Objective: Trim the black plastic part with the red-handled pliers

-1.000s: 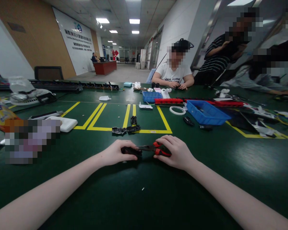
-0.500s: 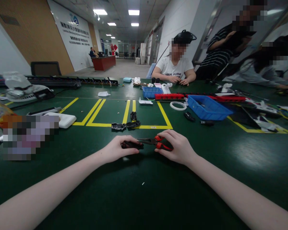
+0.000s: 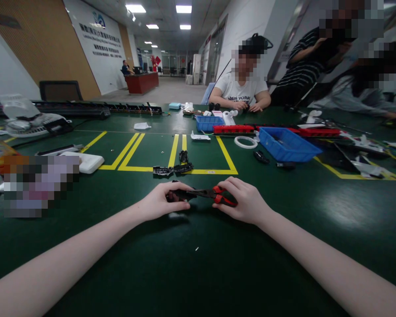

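Note:
Between thumb and fingers, my left hand (image 3: 163, 201) is closed on a dark plastic part (image 3: 180, 196), much of it hidden by the fingers. My right hand (image 3: 244, 200) grips red-handled long-nose pliers (image 3: 214, 193). The jaws point left and reach the dark part, touching or overlapping it; whether they pinch it I cannot tell. Beyond the hands, several black plastic pieces (image 3: 182, 168) lie on the yellow tape line. A tiny white sliver (image 3: 197, 249) rests on the green table (image 3: 198, 281) nearer to me.
Blue bins (image 3: 288, 145) stand at the right and middle back, beside a white ring (image 3: 246, 142) and long red strips (image 3: 234, 129). Small black parts (image 3: 260, 156) lie closer. On the left are a white box (image 3: 90, 163) and a fan (image 3: 33, 116). A person (image 3: 242, 90) sits opposite.
The dark part has turned a little in my left hand, and the plier jaws now reach farther over it. The whole view has shifted slightly.

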### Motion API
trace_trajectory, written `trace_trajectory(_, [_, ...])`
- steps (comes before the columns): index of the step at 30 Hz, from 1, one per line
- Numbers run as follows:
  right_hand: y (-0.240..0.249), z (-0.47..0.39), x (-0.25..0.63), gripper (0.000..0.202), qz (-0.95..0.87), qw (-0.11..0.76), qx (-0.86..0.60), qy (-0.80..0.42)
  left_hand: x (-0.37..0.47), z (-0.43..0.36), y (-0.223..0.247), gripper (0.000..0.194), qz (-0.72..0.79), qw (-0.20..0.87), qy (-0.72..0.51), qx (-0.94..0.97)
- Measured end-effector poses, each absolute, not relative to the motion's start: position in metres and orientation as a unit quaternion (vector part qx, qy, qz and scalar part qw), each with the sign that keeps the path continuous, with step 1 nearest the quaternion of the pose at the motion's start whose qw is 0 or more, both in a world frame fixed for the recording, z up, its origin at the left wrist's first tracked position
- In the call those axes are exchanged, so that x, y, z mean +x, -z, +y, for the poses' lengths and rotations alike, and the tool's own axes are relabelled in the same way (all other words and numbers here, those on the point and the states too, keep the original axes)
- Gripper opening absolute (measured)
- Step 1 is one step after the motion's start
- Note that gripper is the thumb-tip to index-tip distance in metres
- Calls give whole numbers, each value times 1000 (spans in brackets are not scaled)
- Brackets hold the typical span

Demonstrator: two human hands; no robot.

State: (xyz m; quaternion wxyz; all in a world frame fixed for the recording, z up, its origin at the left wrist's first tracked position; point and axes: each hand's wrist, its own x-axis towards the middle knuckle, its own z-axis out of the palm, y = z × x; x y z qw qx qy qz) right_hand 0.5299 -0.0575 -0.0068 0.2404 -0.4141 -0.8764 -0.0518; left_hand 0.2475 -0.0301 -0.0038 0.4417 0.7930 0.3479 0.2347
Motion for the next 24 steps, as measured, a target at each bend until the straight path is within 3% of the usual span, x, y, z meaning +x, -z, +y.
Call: trace_trajectory(24, [6,-57,528,43,-879,219,-422,42,246,-24,8,28,286,374,-265,841])
